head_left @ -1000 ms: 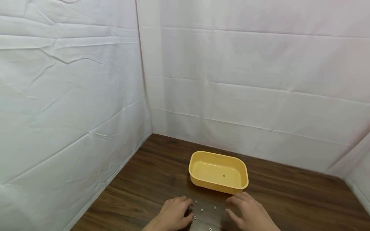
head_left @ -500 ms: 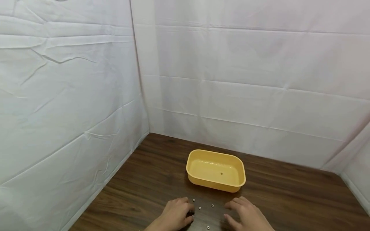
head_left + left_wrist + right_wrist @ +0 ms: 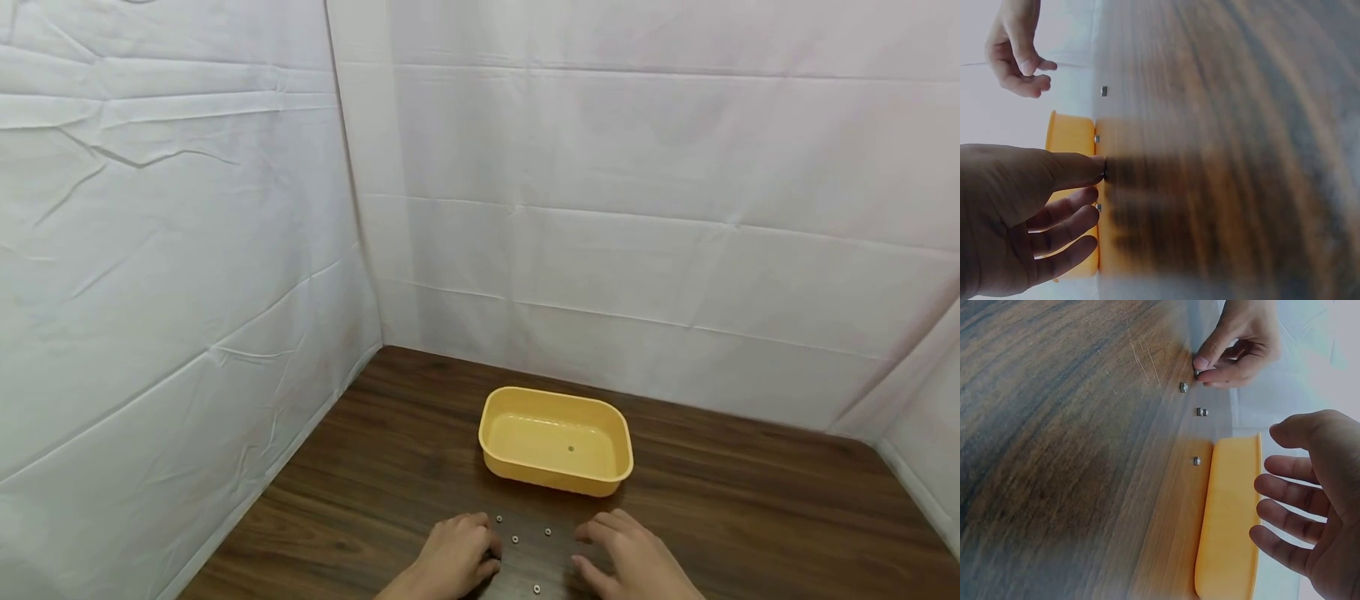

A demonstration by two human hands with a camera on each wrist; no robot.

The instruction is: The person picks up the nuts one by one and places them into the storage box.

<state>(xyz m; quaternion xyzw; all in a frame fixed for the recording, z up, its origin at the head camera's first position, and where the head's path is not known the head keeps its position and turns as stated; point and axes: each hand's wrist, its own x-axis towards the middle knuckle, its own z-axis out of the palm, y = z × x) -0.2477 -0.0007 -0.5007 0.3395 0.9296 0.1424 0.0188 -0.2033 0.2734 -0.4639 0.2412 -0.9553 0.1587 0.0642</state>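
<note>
My left hand (image 3: pixel 453 554) is low over the table, its thumb and index finger pinching a small metal nut (image 3: pixel 1197 373) at the tabletop. In the head view that nut is hidden by the fingers. My right hand (image 3: pixel 628 557) hovers to the right with fingers spread and holds nothing; the right wrist view shows its fingers (image 3: pixel 1291 490) apart. Between the hands lie several more nuts, such as one nut (image 3: pixel 515 539) beside the left fingertips and another nut (image 3: pixel 537 589) nearer to me. Beyond them stands a yellow tray (image 3: pixel 555 481) with a single nut (image 3: pixel 571 449) inside.
The dark wood table (image 3: pixel 360 467) reaches back to a white cloth wall (image 3: pixel 600 208). Another cloth wall (image 3: pixel 172 333) runs along the left side. The tray's raised rim is just beyond both hands.
My left fingers have closed in on the nut beside them, which has gone from the head view. The right hand has drawn slightly away from the tray. The head view has shifted slightly.
</note>
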